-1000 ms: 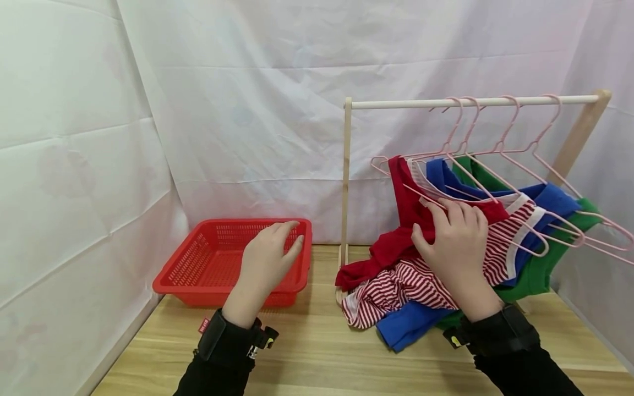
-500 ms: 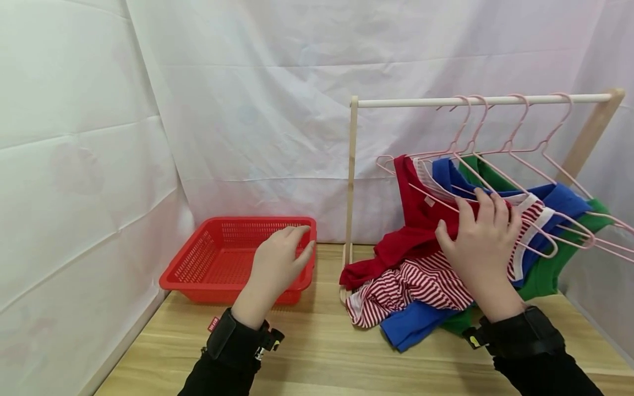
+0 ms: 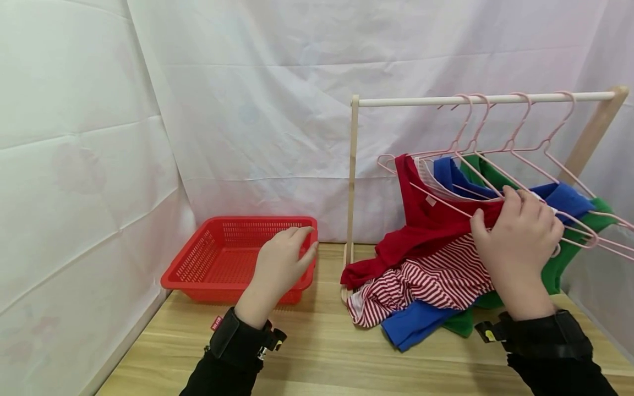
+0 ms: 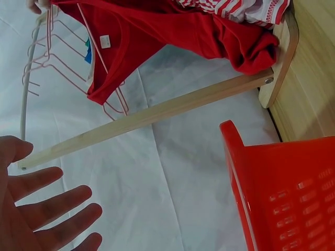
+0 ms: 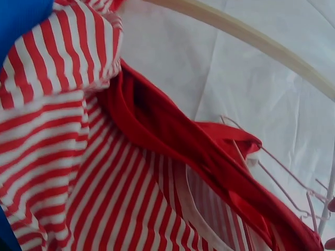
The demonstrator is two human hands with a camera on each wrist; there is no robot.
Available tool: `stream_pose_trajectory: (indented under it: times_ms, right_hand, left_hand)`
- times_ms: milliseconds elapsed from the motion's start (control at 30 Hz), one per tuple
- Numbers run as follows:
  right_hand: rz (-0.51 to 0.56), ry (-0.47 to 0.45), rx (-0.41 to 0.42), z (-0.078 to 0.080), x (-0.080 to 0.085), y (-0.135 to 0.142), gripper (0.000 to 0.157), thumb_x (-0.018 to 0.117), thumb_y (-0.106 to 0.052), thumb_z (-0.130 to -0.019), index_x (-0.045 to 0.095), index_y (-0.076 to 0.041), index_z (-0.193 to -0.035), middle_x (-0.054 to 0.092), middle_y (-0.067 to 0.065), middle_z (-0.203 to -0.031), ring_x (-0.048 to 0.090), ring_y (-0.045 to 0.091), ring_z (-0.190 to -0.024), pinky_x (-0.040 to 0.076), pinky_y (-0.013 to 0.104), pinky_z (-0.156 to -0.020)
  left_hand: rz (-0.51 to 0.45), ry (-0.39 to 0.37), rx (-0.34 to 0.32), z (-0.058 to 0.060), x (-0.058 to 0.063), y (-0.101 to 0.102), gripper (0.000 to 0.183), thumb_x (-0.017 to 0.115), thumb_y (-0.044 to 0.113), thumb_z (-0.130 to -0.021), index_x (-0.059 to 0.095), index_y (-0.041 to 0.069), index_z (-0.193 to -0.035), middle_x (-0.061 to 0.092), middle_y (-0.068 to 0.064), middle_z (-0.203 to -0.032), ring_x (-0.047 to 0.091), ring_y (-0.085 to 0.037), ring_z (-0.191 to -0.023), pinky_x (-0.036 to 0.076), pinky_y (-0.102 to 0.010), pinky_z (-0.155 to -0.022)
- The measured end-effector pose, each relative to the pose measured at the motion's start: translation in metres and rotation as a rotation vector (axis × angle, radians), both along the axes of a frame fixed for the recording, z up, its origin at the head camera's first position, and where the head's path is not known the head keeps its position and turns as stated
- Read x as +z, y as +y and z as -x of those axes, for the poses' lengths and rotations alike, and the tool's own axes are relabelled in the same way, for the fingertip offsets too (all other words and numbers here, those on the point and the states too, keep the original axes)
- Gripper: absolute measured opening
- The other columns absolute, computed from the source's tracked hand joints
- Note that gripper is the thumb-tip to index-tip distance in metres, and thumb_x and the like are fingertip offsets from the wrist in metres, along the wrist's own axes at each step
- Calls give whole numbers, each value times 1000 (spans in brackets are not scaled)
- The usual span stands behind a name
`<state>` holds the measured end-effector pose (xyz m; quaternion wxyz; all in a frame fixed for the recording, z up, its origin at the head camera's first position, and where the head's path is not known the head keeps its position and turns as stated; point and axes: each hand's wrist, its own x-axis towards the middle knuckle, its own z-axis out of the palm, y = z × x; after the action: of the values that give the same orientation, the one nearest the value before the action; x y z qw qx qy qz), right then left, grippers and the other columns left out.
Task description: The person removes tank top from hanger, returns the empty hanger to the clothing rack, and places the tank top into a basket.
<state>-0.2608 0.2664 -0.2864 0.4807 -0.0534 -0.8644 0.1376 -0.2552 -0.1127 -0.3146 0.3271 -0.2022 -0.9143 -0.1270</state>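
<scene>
My right hand is over the right shoulder of a red top, fingers slightly bent and thumb apart. It hides part of a red-and-white striped top behind. In the right wrist view, only bits of fingers show at the right edge, beside the red top. A blue top and a green top hang farther back, all on pink hangers. Near the right end of a red basket, my left hand hovers with loose fingers, holding nothing; the left wrist view shows them spread.
The hangers hook on the white bar of a wooden rack, whose left post stands between basket and clothes. The lower parts of the clothes bunch on the wooden table. White cloth surrounds the table.
My right hand has moved right across the red top, from beside its label to its right shoulder. The left hand keeps its pose over the basket. The view has shifted slightly.
</scene>
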Motion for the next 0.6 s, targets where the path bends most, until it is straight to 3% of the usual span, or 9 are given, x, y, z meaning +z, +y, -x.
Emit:
stream_pose_trajectory:
  times_ms: [133,300,433,600]
  right_hand:
    - [-5,-39,-56,-1,3,6,56,57,-31,-93,49,7,-133,53,34,-122,47,54,-104,36,68,-84]
    - [-71,-39,-62,-3,4,13,46,53,-31,-96,58,10,-117,60,35,-97,52,51,-73,44,62,-59]
    - [-82,-76,-67,-6,7,15,45,51,-30,-98,58,11,-115,58,34,-84,47,44,-54,42,56,-45]
    - [-70,-170,-76,-8,12,18,43,52,-28,-99,56,12,-115,54,32,-72,40,37,-44,36,49,-36]
  left_hand:
    - [0,2,-3,0,0,1,34,68,27,-91,66,8,-119,68,-9,-107,66,-24,-93,56,-36,-74]
    - [4,0,2,0,0,1,34,67,29,-91,67,9,-119,68,-9,-109,66,-24,-96,56,-36,-75]
    - [1,-3,4,1,0,1,34,67,29,-91,67,9,-119,68,-9,-110,66,-24,-98,56,-37,-76]
    - [-11,-1,2,0,-2,1,33,68,27,-91,67,8,-118,68,-9,-110,66,-24,-99,56,-37,-76]
